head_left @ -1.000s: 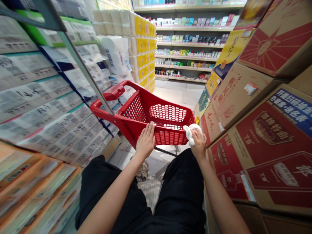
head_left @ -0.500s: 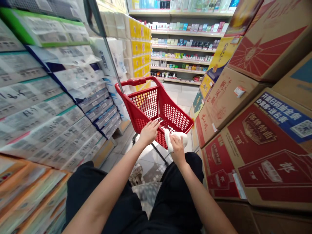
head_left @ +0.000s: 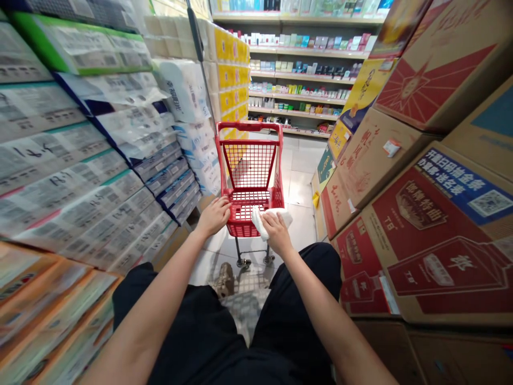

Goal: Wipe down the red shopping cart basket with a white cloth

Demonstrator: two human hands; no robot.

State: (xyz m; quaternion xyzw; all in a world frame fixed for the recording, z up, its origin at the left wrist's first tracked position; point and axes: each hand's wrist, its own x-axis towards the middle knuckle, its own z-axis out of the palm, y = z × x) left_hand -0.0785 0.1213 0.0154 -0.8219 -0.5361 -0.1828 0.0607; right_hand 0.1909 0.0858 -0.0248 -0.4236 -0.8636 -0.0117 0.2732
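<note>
A red plastic shopping cart [head_left: 241, 230] stands in front of my knees, its handle on the far side. My left hand [head_left: 215, 216] has its fingers closed over the near left corner of the basket rim. In my right hand [head_left: 276, 233] is a bunched white cloth [head_left: 285, 215], pressed against the near right corner of the rim. The fingers lie over the cloth, which hides that part of the rim. Below the basket, two wheels of the cart show on the tiled floor.
Stacked packs of paper goods [head_left: 80, 203] line the left side, with yellow-sided packs [head_left: 226, 77] farther back. Cardboard cartons [head_left: 425, 224] are piled close on the right. Shelves of small boxed goods [head_left: 300, 77] close off the far end. A dark pole [head_left: 196, 37] rises at the cart's left.
The cart has turned from a slant to face me squarely and shifted left. Both my hands moved left with it, the left one now gripping its corner, the right still holding the cloth.
</note>
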